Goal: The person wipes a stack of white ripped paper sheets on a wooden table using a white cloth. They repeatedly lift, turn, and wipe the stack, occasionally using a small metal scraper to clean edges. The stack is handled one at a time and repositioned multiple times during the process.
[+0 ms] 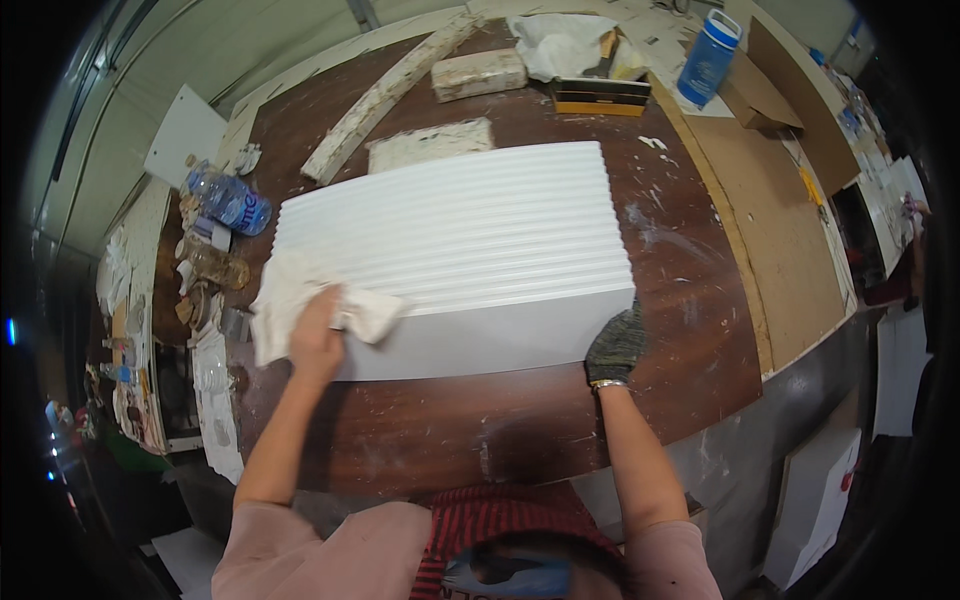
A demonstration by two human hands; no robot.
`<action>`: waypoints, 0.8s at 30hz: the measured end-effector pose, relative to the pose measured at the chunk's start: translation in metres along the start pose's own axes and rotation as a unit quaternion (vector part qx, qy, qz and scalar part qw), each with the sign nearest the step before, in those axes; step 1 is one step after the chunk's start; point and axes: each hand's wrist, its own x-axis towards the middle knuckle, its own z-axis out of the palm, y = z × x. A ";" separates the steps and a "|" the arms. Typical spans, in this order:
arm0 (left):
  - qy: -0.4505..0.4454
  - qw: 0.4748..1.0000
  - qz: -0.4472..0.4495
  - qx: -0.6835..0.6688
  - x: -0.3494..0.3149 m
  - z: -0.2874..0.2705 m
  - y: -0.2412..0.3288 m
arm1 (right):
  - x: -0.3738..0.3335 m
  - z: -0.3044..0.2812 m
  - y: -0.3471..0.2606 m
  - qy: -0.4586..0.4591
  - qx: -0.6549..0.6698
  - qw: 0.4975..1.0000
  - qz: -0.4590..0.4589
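Observation:
A white ribbed panel (pixel 450 235) with a smooth strip along its near side lies on the dark brown tabletop (pixel 420 430). Bare, my left hand (pixel 318 335) grips a cream-coloured cloth (pixel 375 312) against the panel's left end, covering that corner. At the near right corner is my right hand (pixel 615 345) in a dark grey knitted glove, its fingers wrapped round the panel's edge. The glove hides the fingertips.
Behind the panel lie a paint-spattered flat block (pixel 430 143), another block (pixel 478 75) and a long bar (pixel 385 100). A dark box (pixel 600 97) with white cloth stands further back. Bottles flank the work: clear plastic (pixel 232 200) at left, blue (pixel 710 60) at far right.

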 end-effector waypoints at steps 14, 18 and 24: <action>-0.138 0.960 0.165 -0.182 0.115 0.128 0.226 | 0.003 -0.017 -0.021 0.000 0.062 0.997 0.055; -0.219 0.916 -0.174 -0.287 0.124 0.071 0.166 | 0.006 -0.019 -0.020 0.035 0.156 0.987 -0.002; 0.021 0.691 -0.320 -0.648 0.209 0.067 0.182 | 0.010 -0.022 -0.022 0.017 0.155 0.988 -0.005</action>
